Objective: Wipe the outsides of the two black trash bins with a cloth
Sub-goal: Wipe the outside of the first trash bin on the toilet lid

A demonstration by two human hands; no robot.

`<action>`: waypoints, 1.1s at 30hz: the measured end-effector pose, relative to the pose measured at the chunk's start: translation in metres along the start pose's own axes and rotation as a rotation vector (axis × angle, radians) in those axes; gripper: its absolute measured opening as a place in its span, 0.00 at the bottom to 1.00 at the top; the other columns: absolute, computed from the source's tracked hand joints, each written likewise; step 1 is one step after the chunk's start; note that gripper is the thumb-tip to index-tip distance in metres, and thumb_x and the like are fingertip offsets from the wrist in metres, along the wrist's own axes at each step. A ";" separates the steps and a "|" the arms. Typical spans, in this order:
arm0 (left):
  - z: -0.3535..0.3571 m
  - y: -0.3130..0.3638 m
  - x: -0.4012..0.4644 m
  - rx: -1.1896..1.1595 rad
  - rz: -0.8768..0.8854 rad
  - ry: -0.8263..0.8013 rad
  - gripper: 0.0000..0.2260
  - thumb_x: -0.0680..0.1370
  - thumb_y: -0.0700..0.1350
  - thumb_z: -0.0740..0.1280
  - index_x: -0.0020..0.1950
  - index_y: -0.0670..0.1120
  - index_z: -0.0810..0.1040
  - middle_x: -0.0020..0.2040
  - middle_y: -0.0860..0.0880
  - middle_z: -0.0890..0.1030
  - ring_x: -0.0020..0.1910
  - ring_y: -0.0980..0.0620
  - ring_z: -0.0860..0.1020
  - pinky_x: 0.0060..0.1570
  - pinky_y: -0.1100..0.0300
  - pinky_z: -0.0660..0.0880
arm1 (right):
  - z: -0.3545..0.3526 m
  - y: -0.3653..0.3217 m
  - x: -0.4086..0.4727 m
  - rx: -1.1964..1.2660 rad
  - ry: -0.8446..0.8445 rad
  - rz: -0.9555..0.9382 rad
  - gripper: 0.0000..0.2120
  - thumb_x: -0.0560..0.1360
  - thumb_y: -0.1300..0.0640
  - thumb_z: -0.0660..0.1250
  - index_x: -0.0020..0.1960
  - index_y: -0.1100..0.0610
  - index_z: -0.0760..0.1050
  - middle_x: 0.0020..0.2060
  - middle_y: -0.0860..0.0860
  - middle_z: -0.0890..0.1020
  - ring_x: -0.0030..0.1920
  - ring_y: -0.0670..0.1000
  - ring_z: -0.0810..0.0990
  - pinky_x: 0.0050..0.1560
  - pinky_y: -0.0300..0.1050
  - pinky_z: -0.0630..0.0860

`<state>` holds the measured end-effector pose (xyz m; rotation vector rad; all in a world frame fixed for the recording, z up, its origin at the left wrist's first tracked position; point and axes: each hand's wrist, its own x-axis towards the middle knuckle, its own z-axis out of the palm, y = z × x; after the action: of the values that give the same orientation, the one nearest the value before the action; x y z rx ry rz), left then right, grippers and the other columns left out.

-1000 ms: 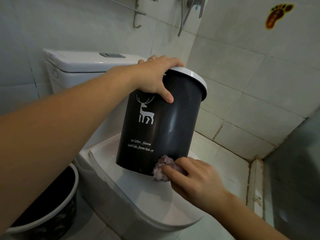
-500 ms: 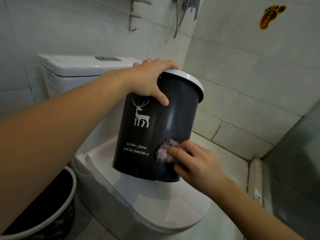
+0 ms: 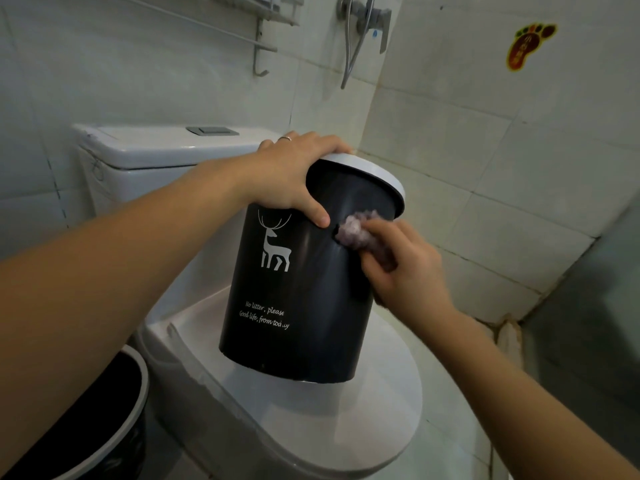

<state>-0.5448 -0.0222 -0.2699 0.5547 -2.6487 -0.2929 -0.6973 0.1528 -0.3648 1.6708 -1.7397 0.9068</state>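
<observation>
A black trash bin [image 3: 298,299] with a white rim, a white deer print and white lettering stands tilted on the closed toilet lid [image 3: 363,410]. My left hand [image 3: 294,174] grips its top rim, thumb down on the front wall. My right hand [image 3: 405,268] presses a crumpled lilac cloth [image 3: 353,230] against the bin's upper right side, just under the rim. A second black bin [image 3: 86,427] with a white rim sits on the floor at the lower left, mostly cut off by my left forearm.
The white toilet cistern [image 3: 156,150] stands behind the bin against the tiled wall. A shower hose and tap [image 3: 360,26] hang above, next to a metal rack [image 3: 256,36]. A dark panel [image 3: 588,323] closes off the right side.
My right hand has slid the cloth up the bin's side from near the bottom edge to just under the rim. My left hand has kept its hold on the rim.
</observation>
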 end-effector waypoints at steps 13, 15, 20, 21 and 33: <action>0.000 0.004 -0.003 0.021 0.019 -0.008 0.44 0.62 0.58 0.81 0.73 0.61 0.63 0.62 0.57 0.70 0.66 0.48 0.65 0.69 0.43 0.61 | -0.007 -0.002 0.037 -0.003 0.057 0.076 0.16 0.75 0.56 0.68 0.62 0.53 0.78 0.53 0.52 0.81 0.45 0.55 0.80 0.44 0.47 0.76; 0.000 0.004 -0.004 0.018 0.021 -0.008 0.44 0.61 0.58 0.81 0.72 0.61 0.64 0.59 0.58 0.68 0.66 0.48 0.66 0.69 0.44 0.61 | -0.009 0.002 0.033 0.000 0.065 0.080 0.15 0.75 0.56 0.68 0.62 0.52 0.79 0.52 0.51 0.81 0.45 0.54 0.79 0.43 0.46 0.75; -0.002 0.007 -0.008 0.002 -0.001 -0.002 0.43 0.61 0.58 0.81 0.71 0.61 0.65 0.62 0.57 0.70 0.66 0.48 0.66 0.69 0.43 0.61 | -0.013 0.008 0.024 0.047 0.061 0.259 0.13 0.77 0.56 0.68 0.61 0.50 0.79 0.48 0.50 0.81 0.45 0.52 0.78 0.46 0.50 0.77; -0.003 0.008 -0.009 0.003 -0.004 -0.006 0.43 0.61 0.58 0.81 0.71 0.61 0.65 0.61 0.58 0.70 0.66 0.48 0.66 0.69 0.43 0.61 | -0.014 0.006 0.023 0.050 0.057 0.265 0.13 0.77 0.56 0.68 0.61 0.50 0.79 0.48 0.50 0.81 0.45 0.52 0.78 0.46 0.50 0.76; -0.018 0.009 -0.054 -0.273 -0.062 0.138 0.09 0.74 0.51 0.72 0.53 0.61 0.79 0.52 0.54 0.81 0.55 0.51 0.78 0.62 0.48 0.73 | -0.030 -0.044 -0.012 0.110 0.119 0.272 0.13 0.76 0.57 0.71 0.60 0.52 0.79 0.51 0.49 0.83 0.47 0.51 0.81 0.48 0.53 0.79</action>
<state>-0.4950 0.0069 -0.2707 0.5459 -2.4097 -0.6022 -0.6539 0.1838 -0.3520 1.4341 -1.8932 1.2185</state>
